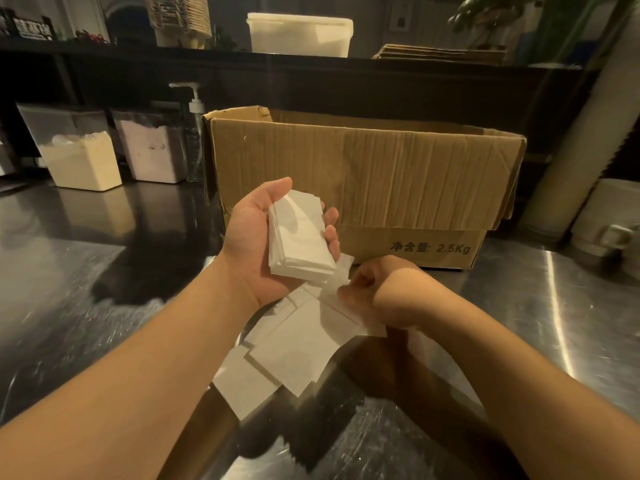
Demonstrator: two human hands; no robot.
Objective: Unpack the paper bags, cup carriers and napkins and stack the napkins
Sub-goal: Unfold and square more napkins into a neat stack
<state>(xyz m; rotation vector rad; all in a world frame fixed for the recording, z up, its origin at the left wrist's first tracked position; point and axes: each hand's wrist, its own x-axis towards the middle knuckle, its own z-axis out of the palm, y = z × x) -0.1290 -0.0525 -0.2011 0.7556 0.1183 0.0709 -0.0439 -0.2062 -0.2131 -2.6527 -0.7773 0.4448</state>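
Left hand (258, 237) grips napkin stack (299, 233); box (363, 171) behind.

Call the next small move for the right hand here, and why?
Probably: lift the pinched napkin onto the stack. The left hand cradles a squared stack of napkins palm-up, while the right hand has its fingers curled on one of the loose napkins scattered on the steel counter. More loose ones lie below, so gathering looks unfinished.
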